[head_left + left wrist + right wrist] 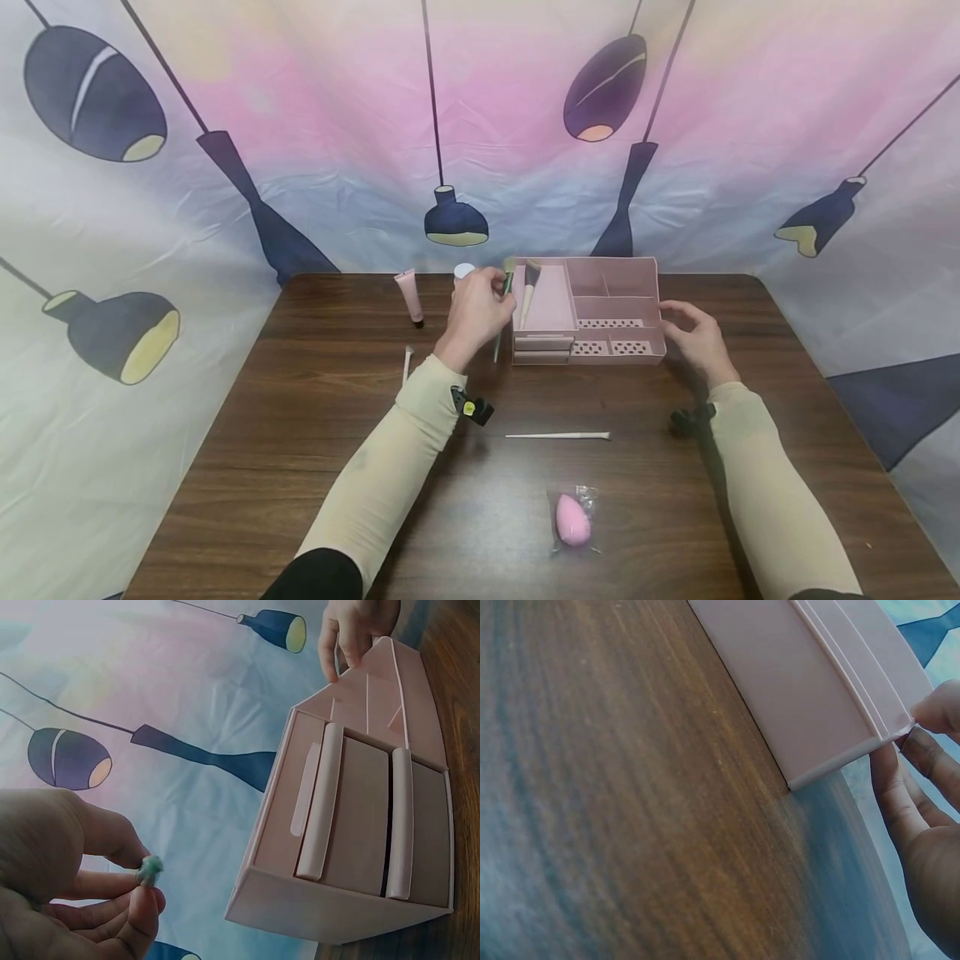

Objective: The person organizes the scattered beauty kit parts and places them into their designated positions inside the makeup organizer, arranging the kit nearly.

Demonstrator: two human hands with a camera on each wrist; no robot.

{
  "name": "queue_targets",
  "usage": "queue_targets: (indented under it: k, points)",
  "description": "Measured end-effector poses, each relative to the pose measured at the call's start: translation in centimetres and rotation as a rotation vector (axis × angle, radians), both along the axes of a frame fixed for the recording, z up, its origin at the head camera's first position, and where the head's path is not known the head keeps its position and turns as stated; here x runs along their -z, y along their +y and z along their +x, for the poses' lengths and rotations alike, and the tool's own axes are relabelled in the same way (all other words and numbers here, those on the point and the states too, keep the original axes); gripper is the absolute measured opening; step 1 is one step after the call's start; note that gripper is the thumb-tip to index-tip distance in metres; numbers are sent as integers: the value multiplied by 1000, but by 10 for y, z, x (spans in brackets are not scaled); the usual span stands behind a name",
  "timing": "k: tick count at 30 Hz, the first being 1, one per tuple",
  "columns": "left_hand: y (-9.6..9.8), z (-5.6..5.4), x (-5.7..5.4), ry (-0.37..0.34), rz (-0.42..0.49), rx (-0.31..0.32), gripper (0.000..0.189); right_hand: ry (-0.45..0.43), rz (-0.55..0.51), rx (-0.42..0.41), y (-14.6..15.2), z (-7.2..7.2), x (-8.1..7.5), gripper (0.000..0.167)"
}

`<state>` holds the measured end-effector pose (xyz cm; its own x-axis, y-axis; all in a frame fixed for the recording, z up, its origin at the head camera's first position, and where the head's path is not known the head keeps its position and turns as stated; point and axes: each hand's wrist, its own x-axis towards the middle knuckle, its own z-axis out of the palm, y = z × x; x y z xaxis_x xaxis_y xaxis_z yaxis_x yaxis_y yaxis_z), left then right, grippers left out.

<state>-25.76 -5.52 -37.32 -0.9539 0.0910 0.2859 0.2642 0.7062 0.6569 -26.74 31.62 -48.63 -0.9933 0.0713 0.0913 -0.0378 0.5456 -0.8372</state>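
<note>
A pink makeup organizer point(543, 348) with small drawers and open compartments stands at the back of the table. At its left side my left hand point(480, 307) pinches a slim makeup brush point(497, 346) between thumb and fingertips. In the left wrist view the green end of this brush point(151, 870) sticks out of the fingers. My right hand point(699, 337) grips the organizer's right edge, and the right wrist view has thumb and fingers at its corner point(900, 735). Another makeup brush point(528, 293) lies in the organizer's upper left tray.
A pink squeeze tube point(408, 296) and a white-topped container point(463, 271), partly hidden by my left hand, stand at the back left. One white-handled brush point(407, 364) lies left of my forearm, another point(558, 436) mid-table. Nearer is a pink sponge point(573, 521) in clear wrap.
</note>
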Motion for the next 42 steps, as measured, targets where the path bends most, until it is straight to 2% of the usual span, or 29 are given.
queue_targets:
  k: [11,23,37,42]
  points:
    - [7,-12,-1,18,-29,-19,29,27,-7,2,0,-2,2,37]
    - [14,-25,0,-43,-28,-24,29,-9,-14,11,-1,0,-1,37]
    - [26,-42,1,-129,-56,-33,32,25,-19,7,-2,0,-1,37]
    - [31,-45,1,-126,-41,-44,29,19,-17,17,-2,-2,0,36]
